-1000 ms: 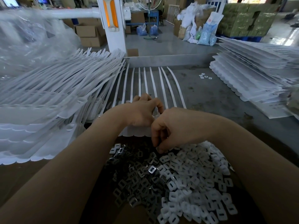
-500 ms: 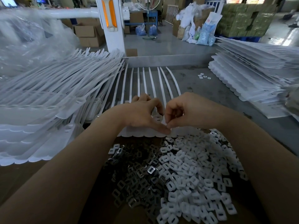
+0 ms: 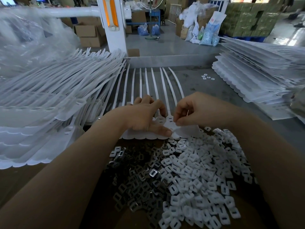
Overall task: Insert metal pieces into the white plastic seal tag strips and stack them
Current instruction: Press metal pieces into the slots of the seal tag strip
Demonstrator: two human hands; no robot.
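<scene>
**Seal tags: mid-batch, one sheet in work**

Warehouse floor stretches behind a grey counter (image 3: 206, 96), with cardboard boxes, sacks and a white post carrying an orange reflector (image 3: 110, 14) in the background. On the counter, directly ahead, lies one sheet of white seal tag strips (image 3: 148, 83), its tails fanned away from the person and its scalloped tag ends nearest them.

The left hand (image 3: 145, 116) rests on those tag ends, fingers curled over the strips and thumb pressed flat on the sheet's edge. The right hand (image 3: 196, 111) has its fingers bent and pinched together at one tag head; it probably holds a small piece there, though the piece itself is hidden by the fingertips.

Judging by the piles, the job is well under way but far from over. A tall heap of strips (image 3: 54, 100) sits to the left and a flatter stack of sheets (image 3: 257, 76) to the right; which one is finished work I cannot tell. Nearest the camera lie many dark metal pieces (image 3: 138, 176) and, beside them, a larger spread of white plastic caps (image 3: 203, 171), so plenty of inserting remains.

No brand, label or writing is legible anywhere; a screen at far left is too blurred to read.
</scene>
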